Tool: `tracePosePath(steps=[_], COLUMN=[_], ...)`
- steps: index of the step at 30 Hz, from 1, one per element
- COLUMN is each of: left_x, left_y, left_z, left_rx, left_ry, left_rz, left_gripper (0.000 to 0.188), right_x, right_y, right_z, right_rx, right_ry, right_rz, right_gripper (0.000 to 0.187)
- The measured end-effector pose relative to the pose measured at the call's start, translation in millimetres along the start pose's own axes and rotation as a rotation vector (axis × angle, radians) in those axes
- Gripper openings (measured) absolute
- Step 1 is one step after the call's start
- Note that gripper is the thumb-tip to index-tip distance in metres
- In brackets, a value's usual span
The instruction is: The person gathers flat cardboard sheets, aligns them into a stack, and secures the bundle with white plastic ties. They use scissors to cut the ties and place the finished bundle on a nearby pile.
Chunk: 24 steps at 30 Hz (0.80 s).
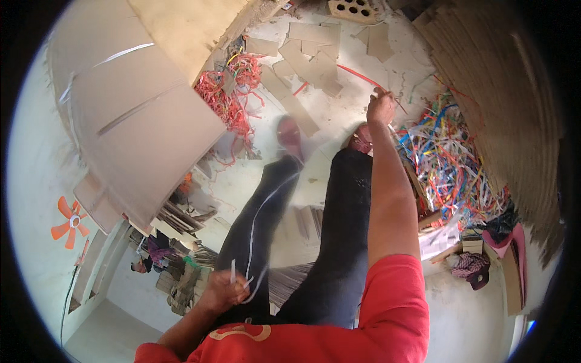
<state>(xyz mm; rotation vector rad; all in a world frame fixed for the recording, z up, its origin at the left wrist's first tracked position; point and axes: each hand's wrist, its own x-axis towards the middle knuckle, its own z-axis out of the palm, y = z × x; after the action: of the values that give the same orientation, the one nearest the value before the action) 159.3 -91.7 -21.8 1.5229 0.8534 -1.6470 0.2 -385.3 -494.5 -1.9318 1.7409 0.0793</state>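
My left hand (225, 291) is closed near my lap, gripping a white plastic strap (250, 242). One short end sticks up from the fist, and a long loose length trails down my dark trouser leg toward the foot. My right arm is stretched far forward. Its hand (381, 107) has curled fingers at a red plastic strap (360, 73), which seems pinched there; the fingertips are partly hidden. Beside that hand, on the right, lies a big tangled heap of multicoloured straps (445, 160).
Flat cardboard sheets (121, 103) stack high at left, with a red strap pile (233, 85) beside them. Cardboard scraps (308, 57) lie on the floor ahead. A tall cardboard stack (484, 78) rises at right. An orange fan (70, 222) and a holed brick (353, 9) are also visible.
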Motion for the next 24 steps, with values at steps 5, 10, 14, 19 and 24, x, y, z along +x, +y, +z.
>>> tracePosePath(steps=[5,10,14,19,24], left_x=[27.6,30.7,26.7,3.2,-13.9], left_y=[11.8,25.1,40.0,38.2,46.4], left_z=[-5.5,12.5,28.0,46.0,86.8], left_rx=[-0.228,-0.156,-0.075,0.029,-0.041], left_ry=[-0.02,0.036,-0.02,-0.028,-0.152], left_rz=[0.072,0.096,0.157,0.283,0.386], left_gripper=[0.022,0.021,0.019,0.012,0.013], right_x=[55.7,45.9,10.9,-38.8,-100.5], right_y=[-3.8,-0.2,13.1,-11.4,-28.8], right_z=[57.6,69.9,22.3,-128.0,-272.1], right_rx=[-0.144,-0.179,1.015,1.862,2.244], right_ry=[0.058,-0.164,-0.327,-0.313,-0.344], right_rz=[-0.185,-0.238,0.51,0.586,0.359], right_gripper=[0.018,0.011,0.003,0.004,0.011])
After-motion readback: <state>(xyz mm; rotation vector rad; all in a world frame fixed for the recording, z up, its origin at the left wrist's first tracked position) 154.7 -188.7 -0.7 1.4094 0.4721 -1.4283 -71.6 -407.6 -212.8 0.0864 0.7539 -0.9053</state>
